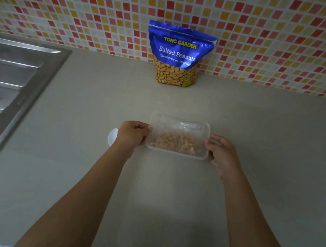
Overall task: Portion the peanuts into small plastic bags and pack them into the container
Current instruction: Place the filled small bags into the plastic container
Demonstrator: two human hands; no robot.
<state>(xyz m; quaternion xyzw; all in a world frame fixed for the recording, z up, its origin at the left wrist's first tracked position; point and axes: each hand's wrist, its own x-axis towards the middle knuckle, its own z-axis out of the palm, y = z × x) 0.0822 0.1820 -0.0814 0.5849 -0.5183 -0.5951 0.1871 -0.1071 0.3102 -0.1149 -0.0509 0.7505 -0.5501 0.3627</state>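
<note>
Two grips clamp a clear rectangular plastic container by its short ends: the person's left grip curls round the left end, the right grip round the right. The container is at the middle of the pale beige worktop. Inside it, pale brown peanuts lie in a small clear plastic bag; the number of bags cannot be told. A blue foil peanut pouch stands upright well behind, against the red-and-yellow mosaic wall. A small white object shows beside the left grip. A steel sink drainer lies far left.
</note>
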